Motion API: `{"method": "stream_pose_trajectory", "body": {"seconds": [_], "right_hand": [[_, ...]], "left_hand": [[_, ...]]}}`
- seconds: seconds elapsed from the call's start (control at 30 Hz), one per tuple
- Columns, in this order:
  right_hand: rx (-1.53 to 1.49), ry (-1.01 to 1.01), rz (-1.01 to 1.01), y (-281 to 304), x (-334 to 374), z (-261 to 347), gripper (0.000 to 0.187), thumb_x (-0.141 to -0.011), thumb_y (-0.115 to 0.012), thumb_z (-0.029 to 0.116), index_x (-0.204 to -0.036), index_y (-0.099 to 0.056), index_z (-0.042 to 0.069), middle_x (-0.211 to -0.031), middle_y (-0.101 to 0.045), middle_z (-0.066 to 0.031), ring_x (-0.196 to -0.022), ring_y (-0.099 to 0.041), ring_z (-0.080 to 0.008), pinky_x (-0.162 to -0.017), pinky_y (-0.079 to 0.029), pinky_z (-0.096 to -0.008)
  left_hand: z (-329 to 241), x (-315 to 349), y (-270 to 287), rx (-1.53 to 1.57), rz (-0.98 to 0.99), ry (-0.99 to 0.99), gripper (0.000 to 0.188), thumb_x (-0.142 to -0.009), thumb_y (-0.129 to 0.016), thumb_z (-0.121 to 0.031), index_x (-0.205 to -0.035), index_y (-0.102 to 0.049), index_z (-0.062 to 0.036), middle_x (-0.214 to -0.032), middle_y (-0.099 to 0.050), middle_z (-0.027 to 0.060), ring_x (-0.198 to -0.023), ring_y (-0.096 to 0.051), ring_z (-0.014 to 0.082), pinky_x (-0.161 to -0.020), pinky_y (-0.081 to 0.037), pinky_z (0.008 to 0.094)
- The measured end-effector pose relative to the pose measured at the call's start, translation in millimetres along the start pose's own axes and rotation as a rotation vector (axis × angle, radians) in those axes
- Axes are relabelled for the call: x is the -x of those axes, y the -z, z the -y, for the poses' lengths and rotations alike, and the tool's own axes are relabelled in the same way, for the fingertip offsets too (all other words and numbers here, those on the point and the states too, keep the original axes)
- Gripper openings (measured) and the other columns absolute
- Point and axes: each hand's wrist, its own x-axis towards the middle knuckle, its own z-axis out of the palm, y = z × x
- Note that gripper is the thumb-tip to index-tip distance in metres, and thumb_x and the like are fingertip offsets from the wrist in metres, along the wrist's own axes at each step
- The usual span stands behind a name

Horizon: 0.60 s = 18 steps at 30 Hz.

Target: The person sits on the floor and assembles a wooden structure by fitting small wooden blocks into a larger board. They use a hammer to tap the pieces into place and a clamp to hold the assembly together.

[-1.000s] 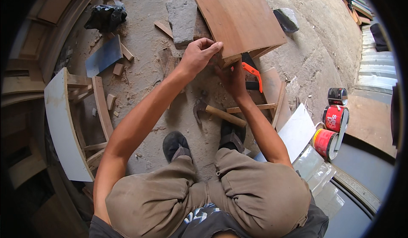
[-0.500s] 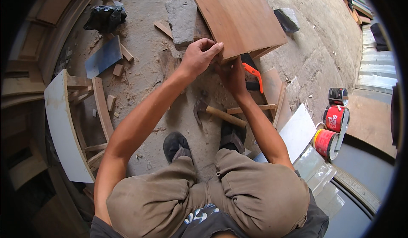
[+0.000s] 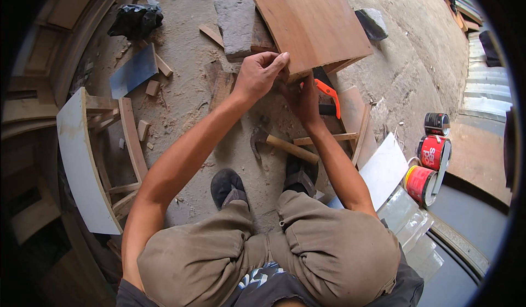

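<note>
A brown wooden box-like piece (image 3: 315, 24) with a plywood top lies in front of me, its near end partly open underneath. At its near left corner is my left hand (image 3: 262, 77), thumb and forefinger pinched together against the edge. My right hand (image 3: 301, 100) is just below that same end, fingers bent close to the left hand. Whatever the right fingers grip is hidden by the hand and shadow. Beside the right hand shows an orange handle (image 3: 330, 94), its tool mostly covered. A claw hammer (image 3: 292, 148) with a wooden handle rests near my right shoe.
A grey stone block (image 3: 234, 26) stands left of the box, another stone (image 3: 371, 24) right of it. On the left is a wooden frame with a white panel (image 3: 82, 164). Red paint cans (image 3: 434, 152) and a white sheet (image 3: 383, 170) lie right. Wood scraps litter the floor.
Both hands keep almost the same place at the box's near corner. The box appears shifted very slightly to the right in view.
</note>
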Motion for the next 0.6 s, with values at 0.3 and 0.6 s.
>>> {"method": "stream_pose_trajectory", "body": {"seconds": [0.3,0.6], "right_hand": [[0.036,0.082,-0.004,0.6,-1.3,-7.2,0.066,-0.081,-0.081,0.01,-0.136,-0.045,0.001,-0.124,-0.063,-0.0184,-0.115,-0.064,-0.0313,-0.091,-0.052,-0.0402],[0.056,0.086,-0.012,1.4,-0.6,-2.7,0.064,-0.081,-0.08,0.01,-0.134,-0.046,0.001,-0.122,-0.063,-0.0188,-0.114,-0.064,-0.0332,-0.091,-0.052,-0.0417]], "left_hand": [[-4.0,4.5,-3.0,0.068,-0.015,0.03,0.034,-0.099,-0.066,-0.035,-0.105,-0.073,-0.0018,-0.092,-0.073,0.002,-0.082,-0.068,0.0087,-0.075,-0.054,0.0249],[-1.7,4.1,-4.6,0.093,-0.011,0.047,0.033,-0.099,-0.067,-0.035,-0.104,-0.072,-0.0029,-0.09,-0.072,0.0008,-0.081,-0.067,0.0079,-0.075,-0.054,0.0248]]}}
